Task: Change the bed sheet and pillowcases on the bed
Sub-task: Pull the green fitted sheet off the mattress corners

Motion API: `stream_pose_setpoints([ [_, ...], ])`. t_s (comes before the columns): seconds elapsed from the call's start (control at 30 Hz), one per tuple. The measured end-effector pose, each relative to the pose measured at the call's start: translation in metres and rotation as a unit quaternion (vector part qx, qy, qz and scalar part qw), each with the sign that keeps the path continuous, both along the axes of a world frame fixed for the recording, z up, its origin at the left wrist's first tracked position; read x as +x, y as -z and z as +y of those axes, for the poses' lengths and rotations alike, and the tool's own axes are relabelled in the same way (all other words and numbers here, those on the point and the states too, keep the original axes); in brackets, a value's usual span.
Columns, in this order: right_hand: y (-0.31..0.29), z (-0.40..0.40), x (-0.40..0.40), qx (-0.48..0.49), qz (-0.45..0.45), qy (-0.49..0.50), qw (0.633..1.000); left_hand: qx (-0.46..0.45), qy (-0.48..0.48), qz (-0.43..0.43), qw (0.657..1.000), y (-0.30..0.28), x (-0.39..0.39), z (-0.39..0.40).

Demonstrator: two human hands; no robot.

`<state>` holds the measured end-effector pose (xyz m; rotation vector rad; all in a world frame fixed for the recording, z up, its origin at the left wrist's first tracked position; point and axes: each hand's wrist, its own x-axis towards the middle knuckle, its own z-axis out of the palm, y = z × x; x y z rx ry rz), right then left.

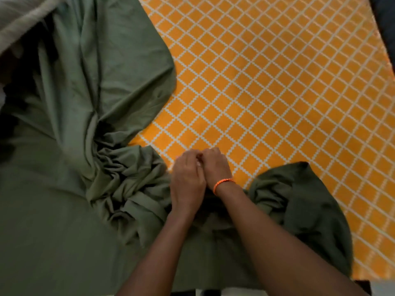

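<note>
- Nearest the camera: two bare forearms reaching over the foot of the bed, an orange cord bracelet [223,182] on the right wrist.
- Left hand [188,178] and right hand [214,165] pressed close together, fingers curled, seemingly pinching a small bit of cloth between them at the edge of the green sheet [64,189]; exactly what is pinched too blurred to tell.
- Green sheet bunched in a thick knot of folds [119,174] just left of the hands, with a darker flap [305,210] hanging to the right of the right forearm.
- Left half of the bed under the green sheet, loose and wrinkled, not pulled flat.
- Beyond the hands: orange cover with a white diamond grid [267,82] lying bare across the right and far side of the bed, the green edge curving over it.
- Far left corner: pale grey bedding [25,16] heaped at the head end; pillow or blanket, not clear.
- Far right corner: a dark shape [384,22], unidentified.
- Judged from the lay of things: sheet change midway, roughly half the bed covered in green; whether going on or coming off not readable from this single view.
- Seemingly left: handling the rest of the sheet, smoothing or tucking, and the pillowcases, none of which visibly dealt with here.
</note>
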<state>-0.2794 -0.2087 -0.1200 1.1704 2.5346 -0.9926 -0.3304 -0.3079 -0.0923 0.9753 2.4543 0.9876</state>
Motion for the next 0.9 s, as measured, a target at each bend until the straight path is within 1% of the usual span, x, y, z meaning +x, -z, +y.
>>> stream_pose_setpoints([
  [0.03,-0.006,0.008,0.025,0.027,-0.026,-0.013,0.999,0.002,0.022,-0.047,0.999,0.002,0.022,0.002],
  [0.07,-0.011,0.016,0.050,0.042,-0.049,-0.020,0.998,-0.007,0.050,-0.076,0.996,0.004,0.043,0.002],
  [0.1,-0.018,0.024,0.078,0.053,-0.074,-0.024,0.996,-0.031,0.086,-0.082,0.992,0.007,0.064,0.002],
  [0.17,-0.023,0.041,0.132,0.058,-0.109,-0.014,0.992,-0.099,0.169,-0.056,0.979,0.013,0.101,-0.002],
  [0.27,-0.031,0.060,0.211,0.043,-0.143,-0.012,0.989,-0.185,0.277,-0.017,0.943,0.012,0.151,-0.010],
  [0.4,-0.040,0.063,0.289,0.028,-0.168,-0.016,0.985,-0.210,0.327,0.073,0.918,0.010,0.190,-0.016],
  [0.47,-0.039,0.054,0.314,0.027,-0.161,-0.008,0.987,-0.225,0.334,0.084,0.912,0.008,0.201,-0.017],
  [0.53,-0.037,0.042,0.325,0.025,-0.156,-0.001,0.987,-0.244,0.339,0.043,0.908,0.002,0.206,-0.016],
  [0.6,-0.033,0.034,0.326,0.038,-0.149,0.005,0.988,-0.244,0.330,-0.042,0.911,-0.005,0.203,-0.015],
  [0.67,-0.031,0.030,0.320,0.049,-0.149,0.024,0.987,-0.207,0.297,-0.132,0.923,-0.010,0.193,-0.012],
  [0.7,-0.030,0.028,0.313,0.052,-0.155,0.037,0.986,-0.183,0.276,-0.150,0.932,-0.011,0.182,-0.012],
  [0.73,-0.030,0.027,0.306,0.058,-0.165,0.051,0.983,-0.163,0.260,-0.141,0.941,-0.012,0.171,-0.011],
  [0.77,-0.028,0.025,0.296,0.074,-0.174,0.062,0.980,-0.150,0.248,-0.104,0.952,-0.011,0.156,-0.011],
  [0.83,-0.024,0.019,0.276,0.130,-0.175,0.067,0.974,-0.131,0.224,0.002,0.966,-0.008,0.120,-0.009],
  [0.87,-0.022,0.014,0.262,0.148,-0.158,0.066,0.974,-0.125,0.209,0.048,0.969,-0.006,0.095,-0.007],
  [0.9,-0.021,0.010,0.246,0.143,-0.129,0.066,0.979,-0.121,0.198,0.090,0.969,-0.005,0.069,-0.006],
])
